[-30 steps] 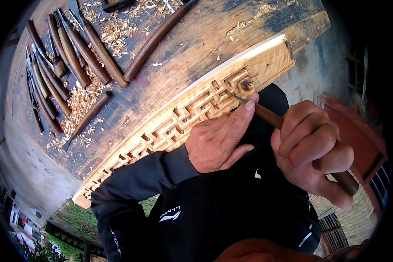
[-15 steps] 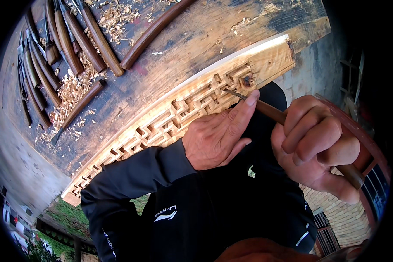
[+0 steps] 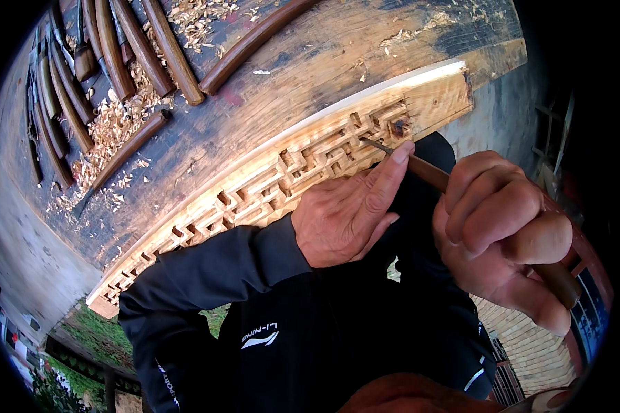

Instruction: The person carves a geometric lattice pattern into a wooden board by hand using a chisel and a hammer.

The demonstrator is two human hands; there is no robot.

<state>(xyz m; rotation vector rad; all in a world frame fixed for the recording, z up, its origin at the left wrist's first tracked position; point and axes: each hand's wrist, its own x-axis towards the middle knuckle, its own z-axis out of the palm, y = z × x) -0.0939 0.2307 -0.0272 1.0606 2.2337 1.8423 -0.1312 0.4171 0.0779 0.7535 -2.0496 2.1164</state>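
On the fretwork panel (image 3: 275, 186), both hands steady a chisel (image 3: 420, 171).

The right hand (image 3: 506, 234) hides most of the chisel (image 3: 427, 173) handle (only its ends show).

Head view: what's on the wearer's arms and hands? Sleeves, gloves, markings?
Left arm wears a long black sleeve ending at the wrist; left hand is bare, no glove. Right hand is bare too, no ring or watch visible. The black top carries a small white logo.
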